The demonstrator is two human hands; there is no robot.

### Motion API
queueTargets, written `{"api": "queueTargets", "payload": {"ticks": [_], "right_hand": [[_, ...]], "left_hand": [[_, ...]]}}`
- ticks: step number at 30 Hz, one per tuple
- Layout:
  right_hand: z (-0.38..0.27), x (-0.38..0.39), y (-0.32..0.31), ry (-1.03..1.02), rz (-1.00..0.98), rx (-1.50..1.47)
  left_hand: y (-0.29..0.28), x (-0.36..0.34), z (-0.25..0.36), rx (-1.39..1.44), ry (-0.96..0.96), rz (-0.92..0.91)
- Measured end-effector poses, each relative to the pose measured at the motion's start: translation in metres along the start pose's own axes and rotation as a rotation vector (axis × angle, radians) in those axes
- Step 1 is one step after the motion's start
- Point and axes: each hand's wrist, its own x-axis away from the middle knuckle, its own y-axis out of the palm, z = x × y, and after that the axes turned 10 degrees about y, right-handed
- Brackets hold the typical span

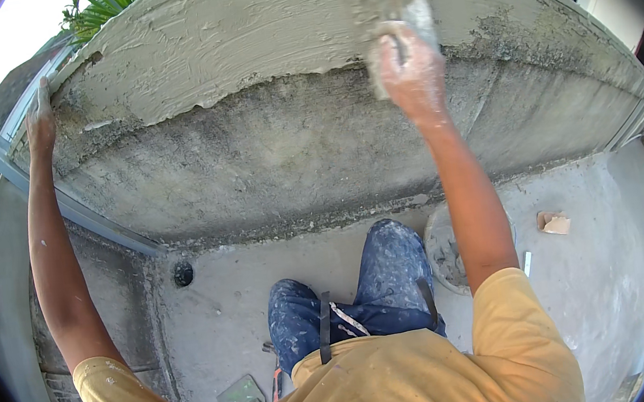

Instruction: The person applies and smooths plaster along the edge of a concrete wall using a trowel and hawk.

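Note:
My right hand (412,75), smeared with pale plaster, is closed on the handle of a plastering trowel (420,15). The blade lies against the upper part of the wall and is blurred by motion. Wet grey plaster (232,40) coats that upper band, with a ragged lower edge over bare, stained concrete (269,155). At the far left my left hand (40,122) rests on the wall's end beside a grey metal post, its fingers stretched upward and holding nothing.
A round bucket (438,255) stands by my right knee, partly hidden by my arm. Right of it lies a small torn cardboard piece (553,223). A drain hole (182,273) opens near the wall's foot. A green flat tool (241,395) and an orange-handled tool (277,383) lie at lower left.

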Motion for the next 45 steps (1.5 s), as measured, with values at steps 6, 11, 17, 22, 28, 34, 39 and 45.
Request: {"api": "queueTargets", "payload": {"ticks": [6,11,17,22,28,34,39,45], "right_hand": [[0.133,0.037,-0.159,0.109,0.255,0.191],[0.098,0.183,-0.203,0.452,-0.209,0.422],[0.114,0.290,-0.170,0.528,-0.304,0.436],[0.101,0.299,-0.162,0.549,-0.349,0.518],[0.095,0.298,-0.155,0.519,-0.399,0.388],[0.085,0.304,-0.137,0.523,-0.418,0.388],[0.075,0.299,-0.131,0.439,-0.438,0.329],[0.050,0.291,-0.142,0.558,-0.505,0.150]], "left_hand": [[-0.033,-0.003,0.123,0.094,-0.105,0.296],[-0.054,0.107,0.364,1.489,-0.371,-0.091],[-0.137,0.148,0.519,2.819,-0.048,-0.359],[-0.179,0.139,0.561,3.502,0.030,-0.088],[-0.193,0.145,0.551,3.260,-0.025,-0.071],[-0.175,0.147,0.553,3.022,0.267,0.316],[-0.184,0.149,0.543,2.926,0.088,0.043],[-0.152,0.158,0.546,2.793,-0.508,-0.267]]}}
